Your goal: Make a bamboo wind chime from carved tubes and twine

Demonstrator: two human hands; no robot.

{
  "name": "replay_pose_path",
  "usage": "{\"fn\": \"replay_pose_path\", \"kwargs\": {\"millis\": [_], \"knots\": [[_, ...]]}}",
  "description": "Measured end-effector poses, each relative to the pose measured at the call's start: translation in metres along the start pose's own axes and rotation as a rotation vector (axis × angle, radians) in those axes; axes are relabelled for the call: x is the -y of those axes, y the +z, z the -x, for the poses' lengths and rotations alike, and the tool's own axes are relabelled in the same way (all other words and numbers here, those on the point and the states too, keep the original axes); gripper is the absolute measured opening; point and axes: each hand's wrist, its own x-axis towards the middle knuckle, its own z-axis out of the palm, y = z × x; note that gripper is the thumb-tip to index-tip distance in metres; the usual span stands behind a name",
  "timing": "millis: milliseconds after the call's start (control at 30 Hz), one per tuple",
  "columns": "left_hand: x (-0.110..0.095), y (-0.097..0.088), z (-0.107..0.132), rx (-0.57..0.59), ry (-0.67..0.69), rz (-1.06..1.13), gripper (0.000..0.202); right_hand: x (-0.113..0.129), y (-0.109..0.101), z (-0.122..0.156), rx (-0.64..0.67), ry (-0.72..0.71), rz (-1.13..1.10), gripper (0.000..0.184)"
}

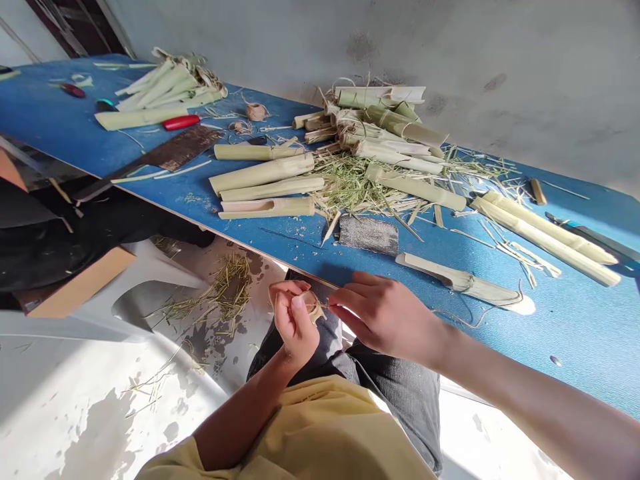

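Observation:
My left hand (294, 320) is curled closed around a small ball of tan twine (313, 305), held over my lap just in front of the blue table (575, 333). My right hand (385, 312) sits right beside it, its fingertips pinched on the twine strand that runs from the ball. Both hands hover below the table's front edge. On the table directly ahead lie a grey sheet of sandpaper (369, 234) and a split bamboo piece (460, 280).
Cut bamboo sections (265, 187) and shavings (350, 183) cover the table's middle; more bamboo (545, 237) lies at right and a bundle (165, 87) at far left. A large cleaver (165, 155), a red-handled tool (181, 122) and another twine ball (256, 111) lie nearby. Shavings litter the floor.

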Motion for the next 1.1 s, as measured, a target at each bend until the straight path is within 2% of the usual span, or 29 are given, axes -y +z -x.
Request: {"fn": "replay_pose_path", "kwargs": {"millis": [200,333,500,700,900,1100], "knots": [[-0.009,0.012,0.0,-0.051,-0.182,-0.002,0.033,0.004,0.001,0.006,0.057,0.013,0.085,0.022],[-0.003,0.018,0.003,-0.044,-0.313,-0.004,0.038,0.007,0.006,0.013,0.012,-0.013,0.227,0.011],[-0.002,0.018,0.008,0.015,-0.42,0.03,0.044,0.014,0.01,0.018,-0.061,0.042,0.303,0.012],[0.004,0.015,0.013,0.013,-0.449,0.06,0.044,0.019,0.01,0.027,-0.085,0.075,0.322,0.014],[0.011,0.016,0.014,0.056,-0.481,0.113,0.045,0.019,0.016,0.032,-0.069,0.022,0.409,0.012],[0.012,0.017,0.012,0.046,-0.433,0.067,0.041,0.017,0.023,0.035,-0.149,-0.008,0.424,0.011]]}}
